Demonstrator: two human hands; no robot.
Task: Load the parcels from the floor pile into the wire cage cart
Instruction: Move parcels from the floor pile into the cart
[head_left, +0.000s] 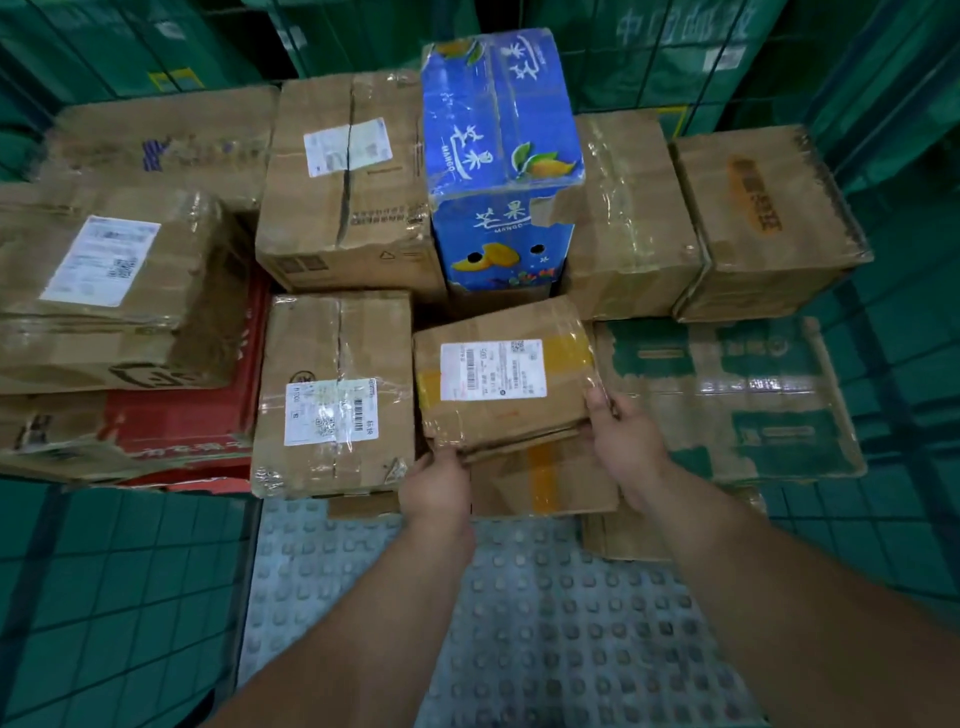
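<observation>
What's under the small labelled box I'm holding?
Another cardboard box with yellow tape lies beneath the small labelled box, its near part showing; the rest of its top is covered.

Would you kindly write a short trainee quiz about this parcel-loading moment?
1. True or false: the left hand and right hand both hold the small brown cardboard parcel with yellow tape.
2. The tall mango-printed carton is: A red, B blue, C white?
3. Short answer: on which side of the held parcel, as the person sees it, lies the taped brown cardboard box with a barcode label?
Key: 1 true; 2 B; 3 left.
</observation>
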